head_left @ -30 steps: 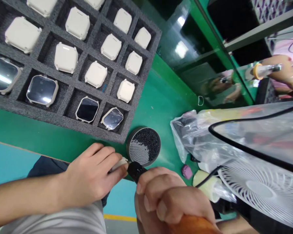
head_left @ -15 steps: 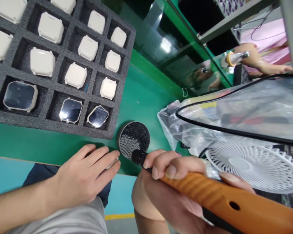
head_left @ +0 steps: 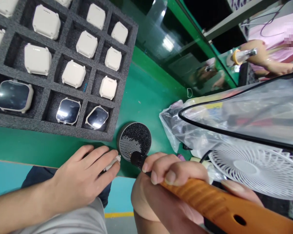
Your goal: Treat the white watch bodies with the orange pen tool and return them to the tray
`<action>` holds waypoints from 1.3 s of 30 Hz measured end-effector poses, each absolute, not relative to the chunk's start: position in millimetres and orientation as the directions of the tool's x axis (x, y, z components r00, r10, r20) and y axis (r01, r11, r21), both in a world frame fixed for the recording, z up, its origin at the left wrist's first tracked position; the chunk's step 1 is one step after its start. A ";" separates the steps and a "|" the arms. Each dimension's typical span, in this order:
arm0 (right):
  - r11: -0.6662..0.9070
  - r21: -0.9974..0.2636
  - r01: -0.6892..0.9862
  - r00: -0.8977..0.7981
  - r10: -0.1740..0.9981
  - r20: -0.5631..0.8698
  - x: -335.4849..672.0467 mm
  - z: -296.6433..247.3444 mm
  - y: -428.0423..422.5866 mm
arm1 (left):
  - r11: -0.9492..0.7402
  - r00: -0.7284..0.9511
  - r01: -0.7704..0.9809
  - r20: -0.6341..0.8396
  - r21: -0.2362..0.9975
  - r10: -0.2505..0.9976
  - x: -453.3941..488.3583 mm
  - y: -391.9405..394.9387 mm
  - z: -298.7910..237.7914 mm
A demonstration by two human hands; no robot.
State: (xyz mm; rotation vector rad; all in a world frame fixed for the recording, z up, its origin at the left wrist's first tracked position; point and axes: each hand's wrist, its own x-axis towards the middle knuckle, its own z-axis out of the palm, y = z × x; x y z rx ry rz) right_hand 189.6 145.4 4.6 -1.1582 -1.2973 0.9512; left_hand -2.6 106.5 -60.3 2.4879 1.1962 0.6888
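My right hand (head_left: 175, 172) is wrapped around an orange and black electric screwdriver (head_left: 197, 198), whose black front end is at the near rim of a round dish (head_left: 130, 145). Small dark screws lie in this dish on a perforated grey plate; the screwdriver's tip is hidden. My left hand (head_left: 90, 174) lies at the table's near edge, fingers over a pale watch case (head_left: 113, 162), of which only a sliver shows between them. Left of the dish, a dark foam tray (head_left: 88, 135) holds several white watch cases (head_left: 74, 74), the front row with dark screens (head_left: 68, 111) facing up.
A clear plastic bag (head_left: 171, 130) lies on the green table (head_left: 146, 97) at right, a black cable (head_left: 217, 131) across it. A white fan (head_left: 249, 165) stands nearer me. Beyond a glass-like partition, another person's arm (head_left: 275, 66) shows at upper right.
The view has shifted slightly, and the tray sits a little farther left in it. Both hands keep nearly the same places; slightly more of the pale case shows under my left fingers.
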 end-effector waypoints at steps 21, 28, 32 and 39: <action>0.287 -0.955 -0.067 -0.013 0.957 0.289 196.8 2.7 141.0 | -0.599 0.505 0.660 0.323 0.453 0.800 1.0 106.5 -61.6; 0.225 -0.967 0.120 0.106 0.965 0.238 176.8 13.8 132.5 | -0.595 0.508 0.659 0.311 0.460 0.803 1.0 106.9 -60.7; 0.278 -0.958 0.074 0.125 0.950 0.285 172.9 12.0 135.5 | -0.592 0.496 0.658 0.324 0.465 0.806 1.4 107.9 -60.5; 0.017 -0.996 0.093 0.017 1.000 0.019 206.9 18.2 130.5 | -0.604 0.504 0.642 0.334 0.472 0.797 0.0 107.5 -62.8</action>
